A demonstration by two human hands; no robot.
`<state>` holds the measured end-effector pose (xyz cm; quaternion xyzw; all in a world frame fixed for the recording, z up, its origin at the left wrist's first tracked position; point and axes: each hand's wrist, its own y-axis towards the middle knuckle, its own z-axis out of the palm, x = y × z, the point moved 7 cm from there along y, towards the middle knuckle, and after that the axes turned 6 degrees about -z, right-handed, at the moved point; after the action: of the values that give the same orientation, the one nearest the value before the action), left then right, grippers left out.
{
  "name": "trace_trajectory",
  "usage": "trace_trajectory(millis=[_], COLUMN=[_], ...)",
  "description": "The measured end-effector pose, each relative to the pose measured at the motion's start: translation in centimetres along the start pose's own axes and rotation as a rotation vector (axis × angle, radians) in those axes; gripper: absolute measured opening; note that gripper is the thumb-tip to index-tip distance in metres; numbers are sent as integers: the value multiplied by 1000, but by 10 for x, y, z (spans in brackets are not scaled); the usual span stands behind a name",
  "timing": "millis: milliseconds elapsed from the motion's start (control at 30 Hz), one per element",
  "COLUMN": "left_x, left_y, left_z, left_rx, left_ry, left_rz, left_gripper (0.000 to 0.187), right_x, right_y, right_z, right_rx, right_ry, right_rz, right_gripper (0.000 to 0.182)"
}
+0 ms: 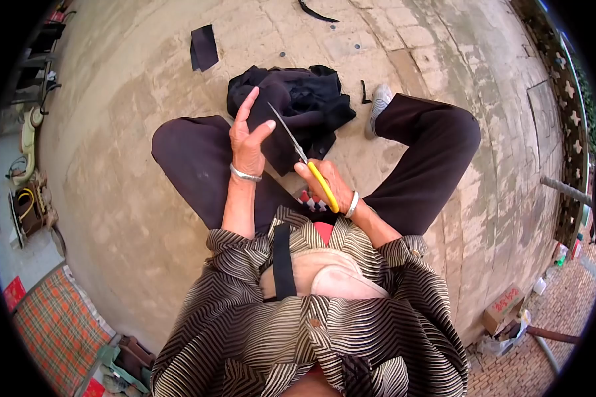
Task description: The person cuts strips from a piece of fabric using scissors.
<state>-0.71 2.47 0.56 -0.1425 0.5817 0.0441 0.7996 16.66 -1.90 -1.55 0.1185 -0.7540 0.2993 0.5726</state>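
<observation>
My right hand [329,182] is wrapped round a pair of scissors [323,185] with yellow handles, its pointed blades aimed up and to the left. My left hand [247,142] is raised to the left of the blades, index finger and thumb stretched apart, with nothing visible in it. Beyond both hands lies a crumpled heap of dark cloth [311,99] on the ground, its near part reaching down between my legs. Against my striped shirt rest pale pink and beige pads [344,278], with a black strip [283,261] lying across them at the left.
A dark cloth piece [204,48] and a curved black scrap [318,12] lie on the worn paved ground [112,172]. At the left edge is a plaid cloth [63,324]. A cardboard box [504,309] stands at lower right, near a metal pole [566,190].
</observation>
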Motion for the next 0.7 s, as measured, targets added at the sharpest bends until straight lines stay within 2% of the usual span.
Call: trace_trajectory(millis=[67,100,167,233,300,400,700], left_x=[8,6,5,8,5,3,0], left_y=[6,7,8,8,10,11,8], left_z=[-7,-10,-10,-10,-8,-10,-6], left_rx=[-10,-46,-41,-36,-29,-64,-15], left_ry=[-176,-170,-141,-114,91,202,229], left_rz=[-129,-97,-122,-148,2,93,124], left_gripper=[64,59,60,62,68,73,82], right_x=[3,-2,-11,-16,-18,-24,-15], right_y=[-4,-4,-3,-3,-3,-3,-6], right_z=[2,2,4,4,4,4,9], right_rx=[27,27,45,38,33,53,179], right_ry=[27,27,-92,-70,-50,-2,250], right_rz=[34,32,-5,10,26,58,39], right_gripper=[55,55,55,56,56,55,50])
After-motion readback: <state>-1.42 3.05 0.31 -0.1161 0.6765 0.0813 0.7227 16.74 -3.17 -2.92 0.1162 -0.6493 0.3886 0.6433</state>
